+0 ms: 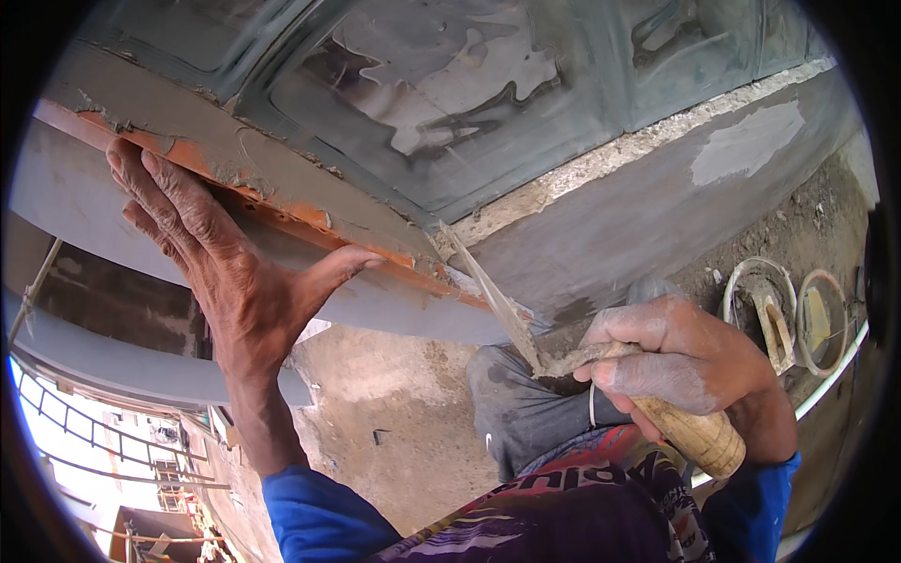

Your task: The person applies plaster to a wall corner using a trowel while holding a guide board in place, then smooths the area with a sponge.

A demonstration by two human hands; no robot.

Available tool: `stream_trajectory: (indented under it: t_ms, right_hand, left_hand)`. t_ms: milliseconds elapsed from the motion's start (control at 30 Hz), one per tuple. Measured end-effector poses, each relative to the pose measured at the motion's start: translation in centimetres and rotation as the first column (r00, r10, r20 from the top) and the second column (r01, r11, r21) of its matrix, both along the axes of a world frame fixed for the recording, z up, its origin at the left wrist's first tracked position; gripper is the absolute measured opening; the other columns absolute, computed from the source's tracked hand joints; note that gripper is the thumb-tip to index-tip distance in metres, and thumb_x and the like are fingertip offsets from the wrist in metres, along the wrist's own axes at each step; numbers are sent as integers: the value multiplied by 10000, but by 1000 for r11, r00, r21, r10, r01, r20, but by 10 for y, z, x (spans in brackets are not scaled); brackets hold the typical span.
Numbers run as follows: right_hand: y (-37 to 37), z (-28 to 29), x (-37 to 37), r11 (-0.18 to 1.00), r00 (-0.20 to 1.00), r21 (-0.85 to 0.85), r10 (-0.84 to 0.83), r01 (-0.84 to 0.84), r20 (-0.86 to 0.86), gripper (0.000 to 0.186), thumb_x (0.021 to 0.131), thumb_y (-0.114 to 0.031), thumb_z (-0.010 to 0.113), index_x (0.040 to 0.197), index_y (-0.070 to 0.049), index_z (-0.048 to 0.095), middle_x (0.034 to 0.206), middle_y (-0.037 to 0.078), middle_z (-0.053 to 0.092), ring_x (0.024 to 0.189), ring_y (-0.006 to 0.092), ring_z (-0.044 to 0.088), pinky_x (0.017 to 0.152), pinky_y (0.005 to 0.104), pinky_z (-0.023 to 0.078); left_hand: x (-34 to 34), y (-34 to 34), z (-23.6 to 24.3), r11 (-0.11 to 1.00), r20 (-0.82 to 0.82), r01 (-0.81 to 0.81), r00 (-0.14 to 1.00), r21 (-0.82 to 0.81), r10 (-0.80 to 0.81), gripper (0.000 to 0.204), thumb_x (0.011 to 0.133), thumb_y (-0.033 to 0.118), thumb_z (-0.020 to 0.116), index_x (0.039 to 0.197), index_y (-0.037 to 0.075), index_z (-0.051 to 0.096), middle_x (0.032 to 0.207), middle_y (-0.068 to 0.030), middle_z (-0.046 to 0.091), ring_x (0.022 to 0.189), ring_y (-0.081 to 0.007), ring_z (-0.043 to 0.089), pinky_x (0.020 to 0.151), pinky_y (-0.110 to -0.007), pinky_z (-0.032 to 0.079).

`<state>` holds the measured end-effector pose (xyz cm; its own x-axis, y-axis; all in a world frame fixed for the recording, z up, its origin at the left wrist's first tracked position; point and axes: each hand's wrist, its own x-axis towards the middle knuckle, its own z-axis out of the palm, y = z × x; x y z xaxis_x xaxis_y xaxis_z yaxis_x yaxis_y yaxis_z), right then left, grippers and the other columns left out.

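My left hand [230,272] is spread with fingers stretched out, its fingertips and thumb resting against a long orange strip [310,218]. The strip lies along the edge of a band of wet grey mortar [310,183] below glass blocks [432,80]. In my right hand [690,352] is a trowel [502,305], its thumb and fingers wrapped round the wooden handle. The thin blade points up and left, its tip touching or very near the corner where the mortar band meets a rough ledge [601,159]. Grey residue coats the right-hand fingers.
A smooth grey wall [638,206] runs to the right, with a lighter patch on it. Two buckets [727,300] stand on the ground at the right, one with a wood-handled tool. A white pipe [835,375] passes beside them. A ladder-like frame [113,436] shows at the lower left.
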<state>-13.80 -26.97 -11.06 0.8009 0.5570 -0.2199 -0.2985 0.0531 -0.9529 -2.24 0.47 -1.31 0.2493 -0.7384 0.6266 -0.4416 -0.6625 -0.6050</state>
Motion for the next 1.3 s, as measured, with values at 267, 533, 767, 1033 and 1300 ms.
stream_trajectory:
  t_ms: [267, 533, 767, 1033, 1300]
  right_hand:
    - [13, 11, 16, 997, 993, -55, 50, -56, -104, 253, 898, -173, 510, 895, 79, 535, 615, 80, 552, 477, 162, 592, 429, 276, 451]
    - [26, 19, 16, 990, 962, -128, 85, -53, 260, 265, 901, -186, 499, 783, 50, 520, 589, 147, 543, 522, 251, 571, 509, 376, 414]
    - [15, 37, 0, 985, 926, -172, 69, -4, 372, 201, 884, -157, 522, 898, 37, 571, 570, 89, 580, 488, 164, 606, 470, 277, 446]
    - [8, -18, 7, 973, 947, -211, -24, 96, 320, 198, 901, -183, 532, 929, 12, 549, 591, 96, 524, 480, 167, 579, 481, 311, 437]
    - [19, -51, 23, 964, 918, -215, -65, 159, 390, 192, 886, -180, 550, 921, 9, 554, 592, 110, 530, 492, 228, 536, 494, 359, 401]
  left_hand:
    - [8, 5, -3, 998, 15, 54, 998, -16, -53, 1437, 411, 687, 757, 1471, 115, -27, 1524, -184, -61, 1409, -343, -42, 1118, -541, -2]
    - [7, 5, -2, 999, 29, 43, 999, -12, -43, 1439, 415, 704, 744, 1469, 101, -29, 1524, -184, -63, 1410, -339, -42, 1118, -542, 0]
    - [6, 1, -3, 999, 39, -1, 999, -33, 2, 1440, 415, 706, 744, 1469, 100, -27, 1524, -185, -59, 1411, -333, -35, 1125, -527, 10]
    - [9, 5, -4, 998, 5, 34, 999, -52, -34, 1447, 391, 724, 731, 1472, 146, -39, 1524, -175, -55, 1411, -324, -40, 1132, -519, -3]
    - [8, 3, -3, 997, -5, 34, 999, -72, -35, 1448, 394, 741, 724, 1471, 142, -35, 1521, -185, -61, 1408, -338, -40, 1130, -526, -7]
